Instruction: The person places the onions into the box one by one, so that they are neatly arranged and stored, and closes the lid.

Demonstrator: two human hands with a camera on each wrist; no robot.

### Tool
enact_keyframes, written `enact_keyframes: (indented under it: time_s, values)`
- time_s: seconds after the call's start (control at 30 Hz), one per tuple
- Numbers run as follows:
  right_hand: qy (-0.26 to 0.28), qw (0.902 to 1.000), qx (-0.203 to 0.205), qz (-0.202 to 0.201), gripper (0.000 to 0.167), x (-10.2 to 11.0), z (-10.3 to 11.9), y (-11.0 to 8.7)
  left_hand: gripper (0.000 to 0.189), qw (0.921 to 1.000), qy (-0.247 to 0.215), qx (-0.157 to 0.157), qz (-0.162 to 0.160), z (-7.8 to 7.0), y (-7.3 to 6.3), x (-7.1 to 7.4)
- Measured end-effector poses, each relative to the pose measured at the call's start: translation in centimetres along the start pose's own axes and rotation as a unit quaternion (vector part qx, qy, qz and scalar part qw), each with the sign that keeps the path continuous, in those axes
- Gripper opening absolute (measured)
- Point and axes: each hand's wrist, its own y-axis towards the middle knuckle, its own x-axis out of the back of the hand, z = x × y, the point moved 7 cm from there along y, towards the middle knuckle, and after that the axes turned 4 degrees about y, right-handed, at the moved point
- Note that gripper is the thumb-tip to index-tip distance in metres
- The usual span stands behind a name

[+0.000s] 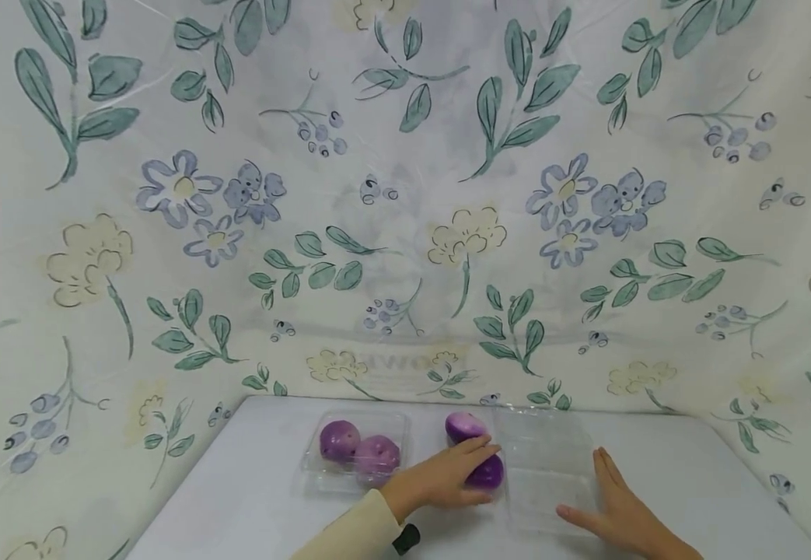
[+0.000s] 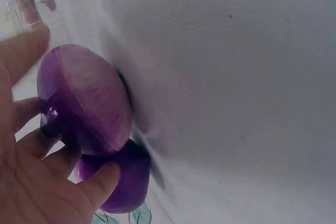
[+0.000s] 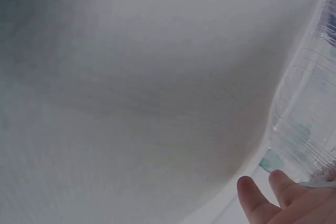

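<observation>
Two glossy purple, round vegetables stand in the middle of the table. My left hand (image 1: 443, 478) has its thumb and fingers around the near purple vegetable (image 2: 86, 100), which shows a pale lavender face and a dark side. The far purple vegetable (image 1: 464, 426) is right behind it; one fingertip overlaps this second one (image 2: 126, 184) in the left wrist view. To their right lies a clear plastic container (image 1: 548, 467). Beside its right side my right hand (image 1: 622, 513) holds nothing, fingers straight and thumb spread toward the container's near part.
Another clear plastic box (image 1: 310, 474) stands on the left with two round purple vegetables (image 1: 377, 457) in it. All of it rests on a white table (image 1: 237, 467). A floral cloth (image 1: 405, 311) hangs close behind the table's far edge.
</observation>
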Motion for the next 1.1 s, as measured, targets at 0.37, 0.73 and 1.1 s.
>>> enact_keyframes:
  time_s: [0.37,0.73,1.1]
  values:
    - [-0.007,0.9999,0.010,-0.008,0.124,0.6,0.3,-0.1,0.055,0.9994,-0.020,0.029,-0.004,0.2,1.5,0.8]
    - [-0.006,0.9999,0.011,-0.009,0.124,0.8,0.3,-0.1,0.055,0.9984,-0.033,0.039,-0.025,0.5,2.2,1.4]
    - [0.008,0.9999,0.014,-0.003,0.124,0.2,0.2,0.0,0.051,0.9956,-0.067,0.036,-0.054,1.0,2.1,1.0]
